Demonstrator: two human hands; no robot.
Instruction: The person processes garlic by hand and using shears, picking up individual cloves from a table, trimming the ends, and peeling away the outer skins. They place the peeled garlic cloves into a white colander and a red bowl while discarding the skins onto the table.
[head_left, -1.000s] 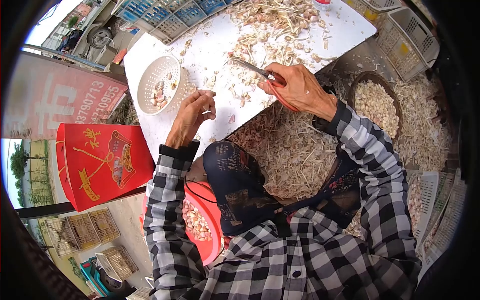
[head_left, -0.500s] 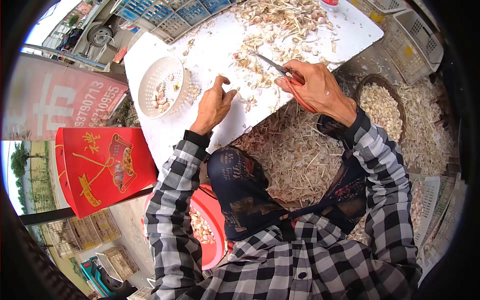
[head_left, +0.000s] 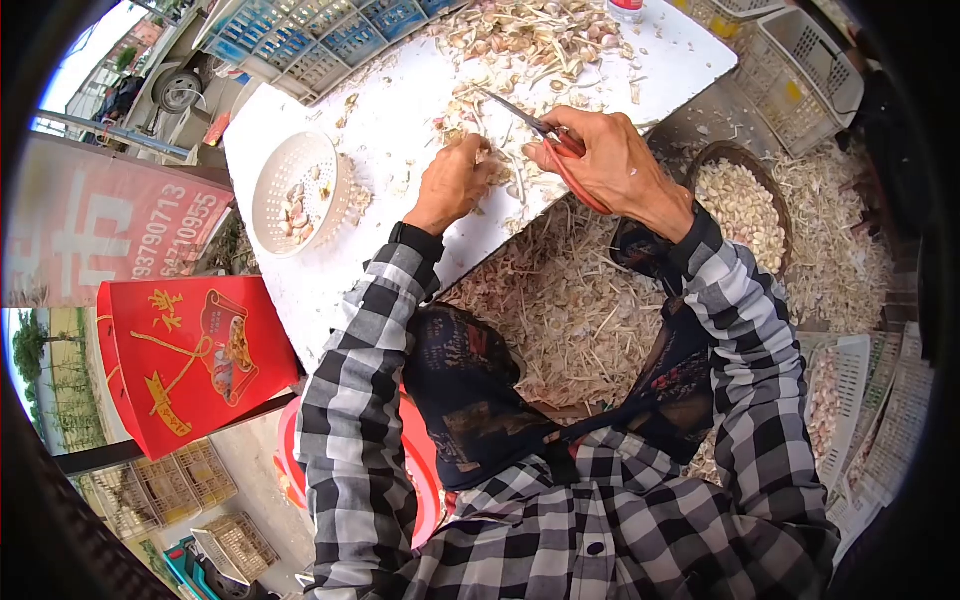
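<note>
My right hand (head_left: 605, 165) is wrapped round a pair of scissors (head_left: 578, 185) with red handles, their dark blades pointing up and left over the white table. Close to the blades, my left hand (head_left: 455, 185) rests low over the tabletop among garlic scraps (head_left: 513, 165). Its fingers are curled and pressed together, and what they hold, if anything, is hidden. A heap of garlic bulbs and dry stalks (head_left: 540, 40) lies at the far side. To the left stands a white perforated basket (head_left: 262, 195) with some garlic cloves (head_left: 298, 212) inside.
A blue and white crate (head_left: 330, 50) stands at the table's far left. Beside the table are a red gift bag (head_left: 200, 350) and a pink tub (head_left: 425, 470). A basket of peeled garlic (head_left: 740, 210) sits on the right, amid husks (head_left: 570, 300) covering the ground.
My left hand has moved right and forward to the scraps, and its spread fingers have curled in. My right hand keeps the scissors. The whole view has shifted slightly.
</note>
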